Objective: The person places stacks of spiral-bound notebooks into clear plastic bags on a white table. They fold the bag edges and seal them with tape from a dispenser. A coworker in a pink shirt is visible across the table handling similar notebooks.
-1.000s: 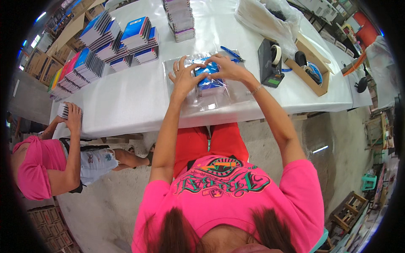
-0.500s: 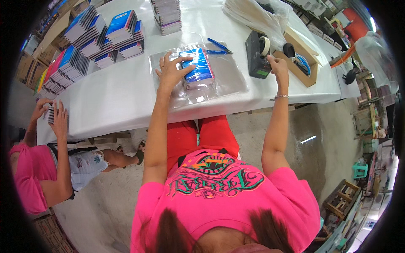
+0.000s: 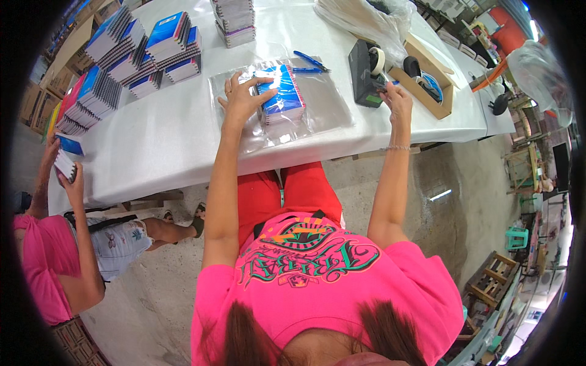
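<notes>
My left hand (image 3: 242, 100) lies with spread fingers on a small stack of blue-covered spiral notebooks (image 3: 288, 93). Its fingertips press the top cover near the left edge. Clear plastic (image 3: 332, 116) lies around the stack, on the table. At the front end of a black tape dispenser (image 3: 361, 76), my right hand (image 3: 399, 102) is closed in a pinch. What the pinch holds is too small to make out. A roll of pale tape (image 3: 377, 60) sits in the dispenser. Behind the notebooks lies a slim blue tool (image 3: 311, 61) with spread handles.
Stacks of spiral notebooks (image 3: 125, 58) stand at the far left, with another pile (image 3: 235, 24) behind the plastic. An open cardboard box (image 3: 436, 104) holds tape rolls beside the dispenser. A co-worker's hands (image 3: 67, 165) handle a notebook at the table's left end.
My right hand has turned slightly and stays at the dispenser's front end, while my left hand keeps its place on the notebooks. The co-worker's notebook is now tilted, with a blue cover showing.
</notes>
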`<action>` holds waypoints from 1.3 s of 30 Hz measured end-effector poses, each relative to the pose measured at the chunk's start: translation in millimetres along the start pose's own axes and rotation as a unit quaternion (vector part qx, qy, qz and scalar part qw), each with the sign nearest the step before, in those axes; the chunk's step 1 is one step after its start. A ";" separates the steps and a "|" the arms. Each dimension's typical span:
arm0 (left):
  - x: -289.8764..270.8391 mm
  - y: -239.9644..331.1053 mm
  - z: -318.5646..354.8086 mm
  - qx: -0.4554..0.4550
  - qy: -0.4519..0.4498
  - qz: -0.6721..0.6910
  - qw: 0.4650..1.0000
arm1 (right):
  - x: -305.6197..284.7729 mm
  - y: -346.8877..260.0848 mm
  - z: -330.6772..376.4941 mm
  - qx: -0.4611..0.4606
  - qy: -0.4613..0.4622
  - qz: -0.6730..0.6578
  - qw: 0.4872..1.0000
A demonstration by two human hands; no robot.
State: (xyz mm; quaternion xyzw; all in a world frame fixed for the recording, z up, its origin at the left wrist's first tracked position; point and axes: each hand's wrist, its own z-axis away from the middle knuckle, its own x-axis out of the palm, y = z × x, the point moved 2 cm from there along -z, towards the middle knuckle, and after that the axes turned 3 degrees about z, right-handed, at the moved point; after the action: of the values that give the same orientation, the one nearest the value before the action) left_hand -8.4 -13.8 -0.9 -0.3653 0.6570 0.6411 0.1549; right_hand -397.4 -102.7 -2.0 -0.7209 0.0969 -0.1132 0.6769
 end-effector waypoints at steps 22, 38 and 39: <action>-0.4 -4.3 -1.8 -0.007 -0.024 0.041 0.999 | 188.6 -56.7 67.0 -0.150 -0.538 0.202 0.805; 30.5 7.5 42.9 0.082 0.118 -0.188 0.972 | 266.2 -48.7 44.8 -0.080 -0.585 0.523 0.615; 30.5 7.0 45.8 0.069 0.102 -0.178 0.976 | 266.4 -50.8 45.9 -0.073 -0.578 0.541 0.606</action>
State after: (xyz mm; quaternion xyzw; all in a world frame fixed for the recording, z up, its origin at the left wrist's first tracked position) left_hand -46.2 20.8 -22.3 -0.5282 0.6362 0.5161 0.2234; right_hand -130.0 -133.7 54.5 -0.4997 0.0656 0.7216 0.4747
